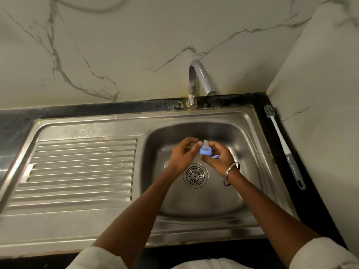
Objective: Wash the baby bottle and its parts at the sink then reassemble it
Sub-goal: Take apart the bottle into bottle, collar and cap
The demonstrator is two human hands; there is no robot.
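R hand (pixel 218 159) grips blue teat (pixel 205 150), over sink (pixel 245 131); L hand (pixel 181 155) just beside — apart

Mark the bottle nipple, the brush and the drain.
bottle nipple (pixel 205 148), head view, blue collar under the teat.
brush (pixel 283 143), head view, white shaft.
drain (pixel 195 175), head view, strainer centre.

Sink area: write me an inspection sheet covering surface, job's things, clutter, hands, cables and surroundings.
Surface: steel sink, drainboard on the left, basin with drain strainer on the right; black counter around it.
Job's things: blue-collared teat held over the basin; bottle brush lying on the counter right of the sink; bottle body not clearly seen.
Clutter: nothing seen.
Hands: right hand grips the blue-collared teat; left hand at its tip, contact unclear.
Cables: thin curved line high on the wall, cable or hose, cannot tell.
Surroundings: faucet, no water visible; marble wall behind and right.
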